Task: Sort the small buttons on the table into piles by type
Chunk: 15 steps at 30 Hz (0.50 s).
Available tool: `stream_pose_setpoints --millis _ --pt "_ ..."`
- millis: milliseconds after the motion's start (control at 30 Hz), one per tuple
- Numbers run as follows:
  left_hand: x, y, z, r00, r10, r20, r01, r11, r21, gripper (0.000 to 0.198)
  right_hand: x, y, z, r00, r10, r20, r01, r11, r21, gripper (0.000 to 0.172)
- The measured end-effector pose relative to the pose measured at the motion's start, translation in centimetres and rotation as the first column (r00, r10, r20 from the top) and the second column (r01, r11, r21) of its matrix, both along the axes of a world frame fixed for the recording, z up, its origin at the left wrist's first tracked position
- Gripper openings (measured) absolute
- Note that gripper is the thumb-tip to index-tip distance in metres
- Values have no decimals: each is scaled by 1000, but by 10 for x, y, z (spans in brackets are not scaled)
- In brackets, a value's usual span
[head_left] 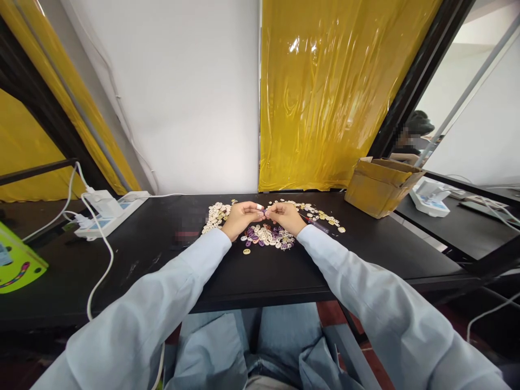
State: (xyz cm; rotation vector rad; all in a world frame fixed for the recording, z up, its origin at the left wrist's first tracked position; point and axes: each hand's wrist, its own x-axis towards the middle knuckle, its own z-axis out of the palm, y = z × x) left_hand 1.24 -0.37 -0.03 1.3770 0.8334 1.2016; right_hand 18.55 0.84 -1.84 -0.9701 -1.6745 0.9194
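Note:
My left hand [242,218] and my right hand [285,214] meet fingertip to fingertip above the black table. Both are closed in a pinch on a small purple piece [264,212], mostly hidden by the fingers. A white band wraps one left fingertip. Below the hands lies a pile of small flat oval pieces [266,234], cream, purple and a few brownish, looking like buttons with holes. More cream pieces [215,215] are heaped beside my left wrist. A lone yellowish oval piece [247,251] sits nearer to me. Past my right hand lies a slim tool with a dark, translucent handle [319,224].
Loose pieces [325,215] trail to the right. A cardboard box [382,187] stands at the table's right edge. White power strips with plugs [111,214] and cables lie left, near a bright green object [18,260]. Behind are a white wall and yellow plastic sheeting [320,97]. Another person sits far right.

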Motion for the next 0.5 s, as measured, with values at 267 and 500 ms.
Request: stream_pose_setpoints --millis 267,500 --pt "-16 11 8 927 94 -363 -26 982 188 15 17 2 14 966 -87 244 69 994 82 24" --pt "-41 22 10 574 427 -699 -49 870 491 10 50 3 23 854 135 502 -75 988 -136 17"
